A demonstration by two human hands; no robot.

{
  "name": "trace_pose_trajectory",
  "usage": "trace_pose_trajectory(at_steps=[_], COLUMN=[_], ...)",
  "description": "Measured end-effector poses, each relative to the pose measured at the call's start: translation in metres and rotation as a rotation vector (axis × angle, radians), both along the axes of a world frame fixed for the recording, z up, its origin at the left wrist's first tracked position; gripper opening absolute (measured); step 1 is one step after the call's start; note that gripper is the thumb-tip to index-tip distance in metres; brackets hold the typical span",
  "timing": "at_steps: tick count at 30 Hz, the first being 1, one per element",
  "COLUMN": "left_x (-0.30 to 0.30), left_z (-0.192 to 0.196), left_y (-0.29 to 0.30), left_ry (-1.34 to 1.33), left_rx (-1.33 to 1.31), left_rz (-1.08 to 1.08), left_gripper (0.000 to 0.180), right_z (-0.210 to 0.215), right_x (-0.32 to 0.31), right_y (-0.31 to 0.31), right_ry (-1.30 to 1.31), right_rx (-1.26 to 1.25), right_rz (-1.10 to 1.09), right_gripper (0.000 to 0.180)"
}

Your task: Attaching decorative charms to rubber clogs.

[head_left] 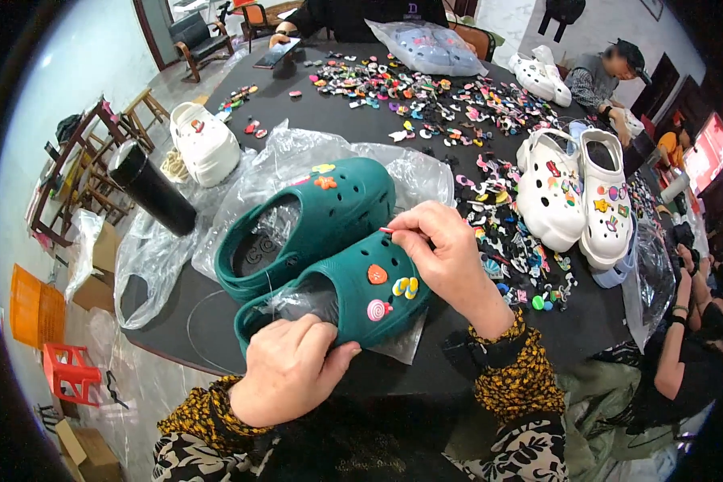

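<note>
Two green foam clogs lie side by side in front of me on clear plastic. My left hand (293,365) is closed on the near green clog (353,273), its fingers reaching into the foot opening. On that clog's upper sit an orange charm, a pair of yellow flip-flop charms (406,287) and a pink swirl charm (377,310). Between the thumb and fingertips of my right hand (442,249) is a small red-edged shoe charm (386,230), touching the clog near its holes. The far green clog (361,189) carries yellow and orange charms.
Loose charms (426,92) are heaped across the black table (257,100). White clogs (550,189) stand at right, another white clog (205,149) at left, beside a black cylinder (153,189). A plastic bag (149,273) hangs over the left edge. Other people sit around the table.
</note>
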State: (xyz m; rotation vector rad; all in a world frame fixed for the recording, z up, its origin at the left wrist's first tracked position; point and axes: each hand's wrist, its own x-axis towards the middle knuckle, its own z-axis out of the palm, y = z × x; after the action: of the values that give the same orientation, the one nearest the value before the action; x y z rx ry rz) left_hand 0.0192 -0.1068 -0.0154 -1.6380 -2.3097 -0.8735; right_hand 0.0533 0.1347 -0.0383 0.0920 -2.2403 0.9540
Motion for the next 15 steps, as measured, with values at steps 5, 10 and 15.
trace_pose_trajectory(at_steps=[5, 10, 15], left_x=[0.0026, 0.0056, 0.0074], left_z=[-0.001, -0.0018, -0.0023], left_y=[0.0005, -0.001, 0.0013], left_ry=[-0.002, 0.04, 0.03], left_rx=[0.048, 0.016, 0.038], left_rz=[0.013, -0.002, -0.002], left_gripper=[0.026, 0.025, 0.027], right_z=[0.0031, 0.0025, 0.0069], right_x=[0.0, 0.0024, 0.0057], right_y=[-0.001, -0.0006, 0.002], right_ry=[0.02, -0.001, -0.014], right_rx=[-0.027, -0.005, -0.002], right_rz=[0.009, 0.007, 0.034], right_gripper=[0.006, 0.005, 0.004])
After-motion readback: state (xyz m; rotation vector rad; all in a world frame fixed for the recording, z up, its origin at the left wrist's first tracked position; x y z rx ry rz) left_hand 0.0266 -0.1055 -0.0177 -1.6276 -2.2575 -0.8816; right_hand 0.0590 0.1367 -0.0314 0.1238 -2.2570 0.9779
